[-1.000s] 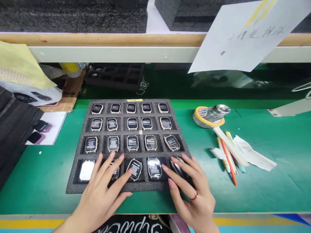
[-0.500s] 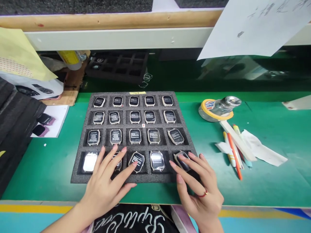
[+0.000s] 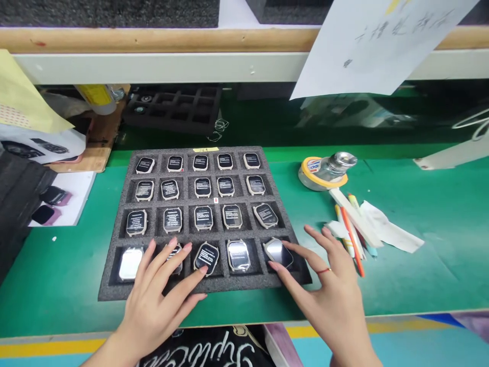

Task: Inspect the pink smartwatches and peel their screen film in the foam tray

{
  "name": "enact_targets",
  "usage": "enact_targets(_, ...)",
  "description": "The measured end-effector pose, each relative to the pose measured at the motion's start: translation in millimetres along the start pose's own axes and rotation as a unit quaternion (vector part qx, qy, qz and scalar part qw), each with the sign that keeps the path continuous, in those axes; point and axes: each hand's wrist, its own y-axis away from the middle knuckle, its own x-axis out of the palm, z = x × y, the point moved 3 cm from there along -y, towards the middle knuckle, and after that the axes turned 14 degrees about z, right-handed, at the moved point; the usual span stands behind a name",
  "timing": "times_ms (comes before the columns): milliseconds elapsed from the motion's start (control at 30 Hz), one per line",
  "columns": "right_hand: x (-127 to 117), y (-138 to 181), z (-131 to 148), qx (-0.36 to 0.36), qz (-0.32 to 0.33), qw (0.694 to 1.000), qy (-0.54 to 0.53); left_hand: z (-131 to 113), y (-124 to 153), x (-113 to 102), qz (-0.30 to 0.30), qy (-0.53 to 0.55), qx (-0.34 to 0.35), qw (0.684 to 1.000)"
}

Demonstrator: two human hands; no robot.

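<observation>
A dark foam tray [image 3: 191, 286] with rows of square smartwatches lies on the green table, most of their screens showing lines of text. My left hand [image 3: 155, 300] is spread over the front row. Its index fingertip touches the tilted smartwatch [image 3: 207, 258] in the middle slot, and its other fingers partly cover the watch [image 3: 176, 261] left of that. In the front right slot, the thumb and index finger of my right hand [image 3: 330, 283] grip a tilted smartwatch [image 3: 278, 253] at its edges; the remaining fingers are raised. That screen looks dark with glare.
Right of the tray are a yellow tape roll [image 3: 311, 178], a metal-topped bottle [image 3: 340, 165], several pens [image 3: 351, 232] and a paper strip [image 3: 393, 227]. Two purple-cased watches [image 3: 53, 204] lie on a white box at left. A shelf edge [image 3: 171, 69] crosses above.
My right hand's thumb and index finger have closed on the front right smartwatch, and its other fingers have lifted off to the right. My left hand stays over the front row. The view has shifted slightly.
</observation>
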Motion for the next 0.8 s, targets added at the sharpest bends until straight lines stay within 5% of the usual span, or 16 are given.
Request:
enact_targets(233,5,-5,-5,0.009,0.028,0.999,-0.043,-1,-2,0,-0.014,-0.005,0.009,1.000)
enact_targets(533,22,-23,-8,0.064,-0.027,0.995,-0.069,8,-21,3,-0.003,-0.009,-0.031,0.999)
enact_targets(800,35,-5,-6,0.059,-0.011,0.993,-0.104,24,4,-3,-0.021,-0.018,-0.053,0.998)
